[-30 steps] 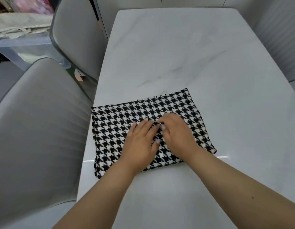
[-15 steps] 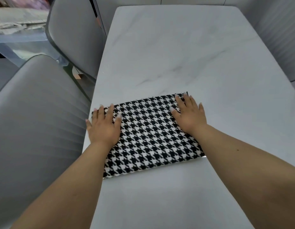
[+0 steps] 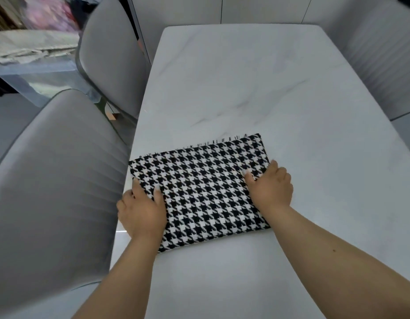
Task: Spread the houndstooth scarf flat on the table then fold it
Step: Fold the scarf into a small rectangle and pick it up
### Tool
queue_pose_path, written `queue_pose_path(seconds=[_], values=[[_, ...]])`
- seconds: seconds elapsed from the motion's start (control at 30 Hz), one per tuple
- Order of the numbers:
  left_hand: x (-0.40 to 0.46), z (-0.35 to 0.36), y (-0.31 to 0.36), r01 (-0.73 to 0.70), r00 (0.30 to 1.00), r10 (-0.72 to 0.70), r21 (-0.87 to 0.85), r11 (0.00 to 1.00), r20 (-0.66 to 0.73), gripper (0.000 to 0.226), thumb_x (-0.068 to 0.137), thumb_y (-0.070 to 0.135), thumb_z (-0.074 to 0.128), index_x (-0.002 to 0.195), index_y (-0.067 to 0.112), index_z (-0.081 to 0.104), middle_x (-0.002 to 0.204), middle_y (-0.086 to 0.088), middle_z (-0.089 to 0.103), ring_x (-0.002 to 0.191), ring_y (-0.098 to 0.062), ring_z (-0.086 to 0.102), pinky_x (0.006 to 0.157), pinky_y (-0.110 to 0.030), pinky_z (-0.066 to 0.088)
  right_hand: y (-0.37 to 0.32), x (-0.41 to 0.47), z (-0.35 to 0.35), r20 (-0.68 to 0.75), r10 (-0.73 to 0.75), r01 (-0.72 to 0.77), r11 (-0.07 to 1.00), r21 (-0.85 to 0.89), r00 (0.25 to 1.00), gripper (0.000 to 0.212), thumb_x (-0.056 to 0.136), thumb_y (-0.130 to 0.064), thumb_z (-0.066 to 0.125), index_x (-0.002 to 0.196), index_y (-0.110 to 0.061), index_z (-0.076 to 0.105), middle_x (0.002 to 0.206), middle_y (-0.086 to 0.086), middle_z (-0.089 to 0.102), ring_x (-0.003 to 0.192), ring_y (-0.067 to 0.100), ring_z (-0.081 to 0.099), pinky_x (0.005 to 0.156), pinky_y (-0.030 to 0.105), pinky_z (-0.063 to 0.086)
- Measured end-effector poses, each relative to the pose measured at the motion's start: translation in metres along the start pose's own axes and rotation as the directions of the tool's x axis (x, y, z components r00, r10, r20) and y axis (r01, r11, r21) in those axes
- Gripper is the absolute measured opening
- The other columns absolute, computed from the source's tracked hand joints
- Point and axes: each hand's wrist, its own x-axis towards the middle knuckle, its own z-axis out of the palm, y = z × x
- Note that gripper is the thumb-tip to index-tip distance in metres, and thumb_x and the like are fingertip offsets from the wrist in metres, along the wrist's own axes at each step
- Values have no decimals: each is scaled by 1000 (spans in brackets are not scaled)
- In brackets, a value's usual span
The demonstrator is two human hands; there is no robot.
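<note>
A black-and-white houndstooth scarf [image 3: 204, 192] with a dark fringe lies on a white table [image 3: 257, 88] veined faintly in grey, beside two plain grey chairs [image 3: 56, 180]

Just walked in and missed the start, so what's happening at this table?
A person is folding a houndstooth scarf on a white marble table. It already lies as a compact folded rectangle near the table's left edge, fringe along its far side. The left hand and right hand grip its two short ends, thumbs on top. Grey chairs stand alongside.
</note>
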Motion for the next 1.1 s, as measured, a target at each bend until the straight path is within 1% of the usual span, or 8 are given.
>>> queue_pose_path(seconds=[0.07, 0.17, 0.37, 0.53, 0.63, 0.83, 0.93, 1.1], values=[[-12, -1, -3, 62, 998, -62, -70, 996, 6, 64, 94, 45, 50, 138, -1, 40, 126, -28, 54, 114, -43, 49, 96, -49, 41, 7, -4, 0, 22, 62, -62, 998, 17, 998, 76, 88, -66, 38, 132, -4, 38, 126, 17, 51, 114, 32, 47, 92, 42, 41], [-16, -8, 3, 205, 975, -191, -128, 970, 116, 66, 91, 54, 52, 125, -3, 44, 113, -22, 61, 103, -41, 58, 78, -42, 48, 8, -8, -7, 98, 117, -119, 993, 13, 988, 75, 86, -70, 37, 123, -5, 43, 119, 16, 58, 109, 33, 53, 90, 42, 42], [-26, -19, -8, 249, 923, -200, -113, 962, 329, 62, 83, 64, 56, 105, 5, 56, 91, -9, 65, 79, -27, 61, 55, -30, 38, 27, -42, -16, 264, 170, -232, 947, 223, 949, 74, 83, -63, 52, 128, -4, 43, 124, 14, 56, 113, 34, 53, 90, 40, 47], [-63, -31, -17, 247, 918, -199, -102, 964, 342, 54, 85, 61, 57, 81, 8, 56, 75, -6, 60, 67, -22, 55, 56, -29, 38, 54, -79, -24, 327, 78, -182, 936, 302, 942, 62, 78, -60, 53, 123, -17, 48, 109, 3, 62, 98, 26, 59, 85, 40, 51], [-85, -36, -25, 253, 926, -187, -171, 952, 328, 51, 86, 58, 58, 82, 8, 58, 75, -4, 60, 65, -19, 53, 55, -29, 36, 82, -100, -36, 294, 21, -139, 912, 387, 955, 52, 85, -58, 53, 126, -28, 43, 99, -7, 61, 88, 19, 58, 76, 34, 48], [-120, -47, -17, 240, 952, -152, -342, 909, 266, 46, 89, 53, 57, 95, 7, 60, 89, -7, 64, 80, -27, 58, 69, -32, 43, 100, -126, -52, 223, -39, -101, 809, 580, 974, 56, 88, -45, 61, 137, -24, 44, 111, -7, 62, 97, 17, 58, 83, 32, 46], [-130, -56, 2, 181, 960, -58, -446, 877, 274, 38, 89, 48, 59, 94, 11, 59, 88, -3, 61, 80, -23, 57, 72, -31, 43, 98, -136, -71, 136, -35, -54, 799, 599, 990, 61, 87, -45, 62, 142, -28, 41, 127, -2, 61, 116, 19, 56, 93, 34, 46], [-150, -68, 37, 164, 943, 56, -604, 780, 328, 35, 87, 47, 64, 92, 13, 56, 87, 2, 62, 85, -21, 61, 80, -34, 49, 120, -159, -103, 1, 51, -40, 773, 633, 999, 60, 87, -44, 63, 141, -29, 42, 131, -2, 59, 118, 17, 55, 88, 28, 44]])
